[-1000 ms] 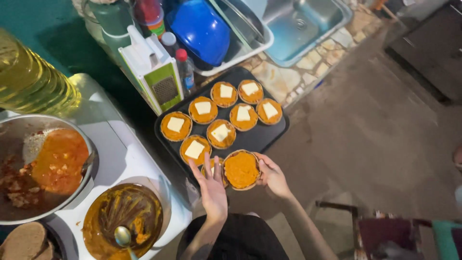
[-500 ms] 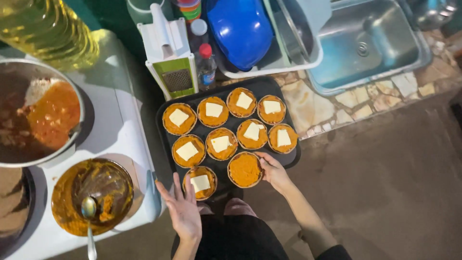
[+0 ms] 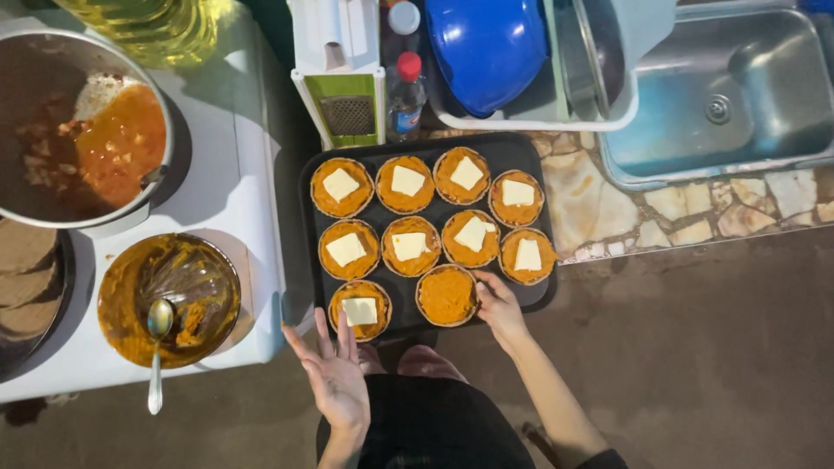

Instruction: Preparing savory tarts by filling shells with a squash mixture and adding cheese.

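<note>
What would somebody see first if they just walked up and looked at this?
First, the black tray in the middle, filled with round orange-topped bases; all but one carry a pale square slice. The right hand touches that bare one at the tray's near edge, while the left hand hangs open and empty below the tray. After that, the big blue bowl at the top, beside the steel sink.

Behind the black tray (image 3: 426,148) stood a small dark bottle (image 3: 406,100) with a red cap and a blue label. A large clear bottle of yellow oil (image 3: 148,24) stood top left.
</note>
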